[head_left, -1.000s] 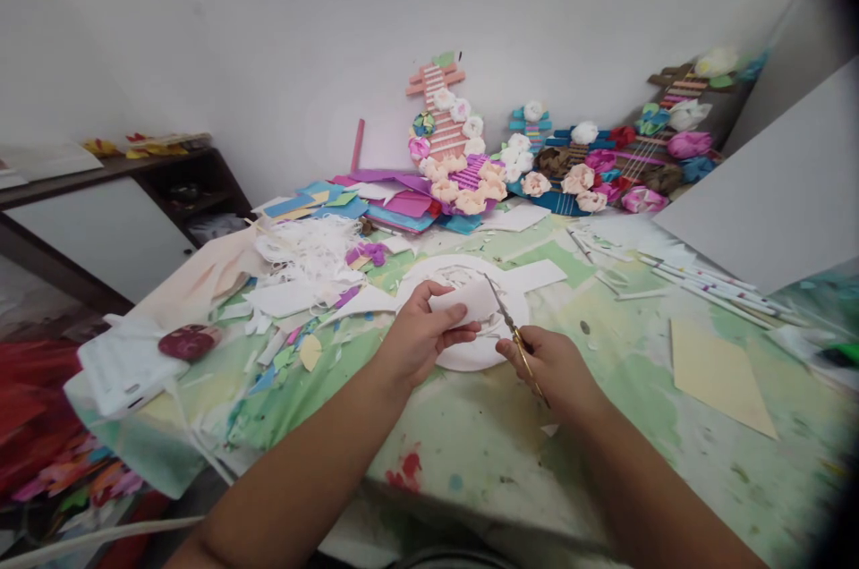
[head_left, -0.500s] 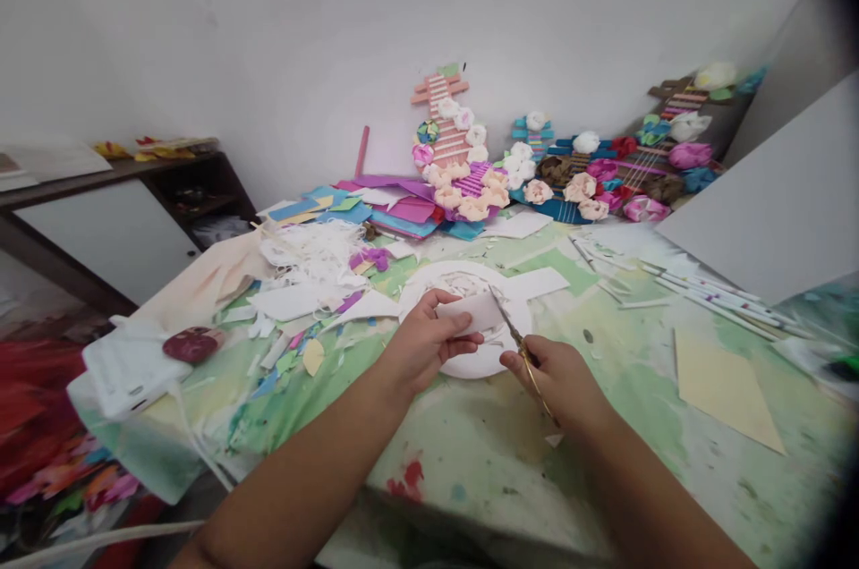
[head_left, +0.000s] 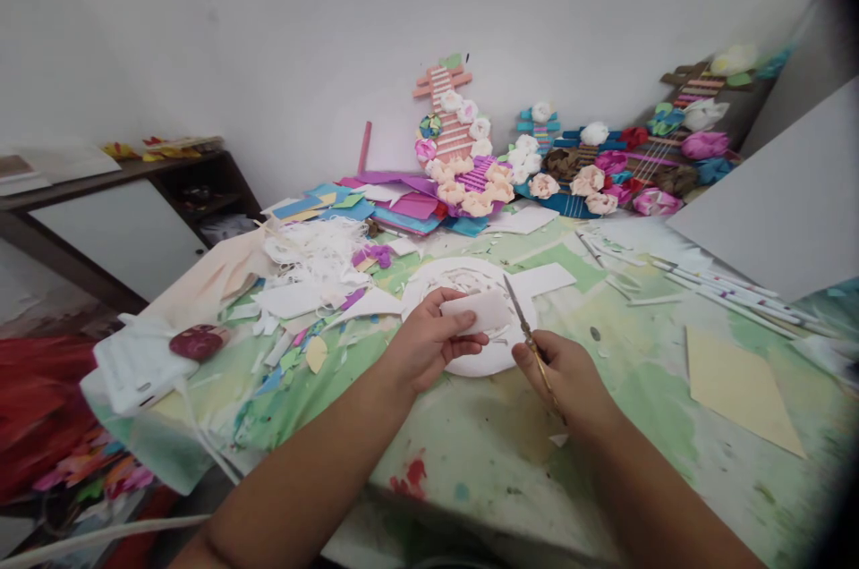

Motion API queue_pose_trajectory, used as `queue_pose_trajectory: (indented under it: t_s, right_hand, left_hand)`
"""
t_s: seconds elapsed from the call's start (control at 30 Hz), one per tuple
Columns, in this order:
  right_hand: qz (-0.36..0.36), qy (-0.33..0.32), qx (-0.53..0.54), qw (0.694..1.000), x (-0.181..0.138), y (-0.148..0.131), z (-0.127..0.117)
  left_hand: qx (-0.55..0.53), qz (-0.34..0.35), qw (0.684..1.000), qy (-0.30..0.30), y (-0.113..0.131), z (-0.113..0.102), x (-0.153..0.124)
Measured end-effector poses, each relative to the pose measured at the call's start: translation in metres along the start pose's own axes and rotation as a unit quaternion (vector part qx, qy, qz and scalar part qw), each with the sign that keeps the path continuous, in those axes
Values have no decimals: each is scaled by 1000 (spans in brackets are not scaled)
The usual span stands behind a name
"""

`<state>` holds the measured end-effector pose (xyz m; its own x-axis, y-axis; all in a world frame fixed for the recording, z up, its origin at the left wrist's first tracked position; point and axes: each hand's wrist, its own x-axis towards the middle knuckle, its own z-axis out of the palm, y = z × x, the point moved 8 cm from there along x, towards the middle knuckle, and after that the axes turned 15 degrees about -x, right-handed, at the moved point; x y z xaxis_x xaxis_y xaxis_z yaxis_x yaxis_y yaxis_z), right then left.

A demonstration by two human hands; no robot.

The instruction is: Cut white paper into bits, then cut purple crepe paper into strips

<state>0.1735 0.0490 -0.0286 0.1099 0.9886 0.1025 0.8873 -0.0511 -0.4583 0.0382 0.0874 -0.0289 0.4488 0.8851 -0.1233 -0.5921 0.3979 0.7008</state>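
Scissors (head_left: 526,330) have been drawn slightly away from the white paper piece (head_left: 487,308) since the earlier frame. White shreds (head_left: 315,251) are heaped left of the white disc (head_left: 478,363). Over the disc, the white paper piece is pinched between thumb and fingers of the left hand (head_left: 430,335). By the disc's right edge, the handles are gripped by the right hand (head_left: 569,379). Farther right of the disc, a cream sheet (head_left: 742,390) is laid.

Soft, muted light, blurry edges, dark right corners
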Motion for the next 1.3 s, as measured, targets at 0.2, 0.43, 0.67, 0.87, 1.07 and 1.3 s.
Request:
queue_pose_trajectory:
  t_s: [0.2, 0.43, 0.67, 0.87, 1.07, 1.3]
  right_hand:
    - [2, 34, 296, 955, 1, 2, 0]
    - [45, 61, 424, 902, 2, 10, 6]
    - [35, 81, 385, 919, 2, 17, -1]
    - [56, 95, 456, 883, 6, 20, -3]
    - [30, 36, 572, 819, 5, 2, 3]
    - [65, 73, 493, 864, 6, 20, 3]
  left_hand:
    - [28, 9, 1000, -3, -4, 0, 1]
    - [196, -17, 980, -23, -18, 7, -2]
    - [207, -74, 973, -66, -26, 15, -7]
    - [460, 222, 853, -106, 9, 33, -17]
    - [584, 380, 713, -76, 16, 36, -32]
    - [508, 311, 790, -143, 8, 44, -33]
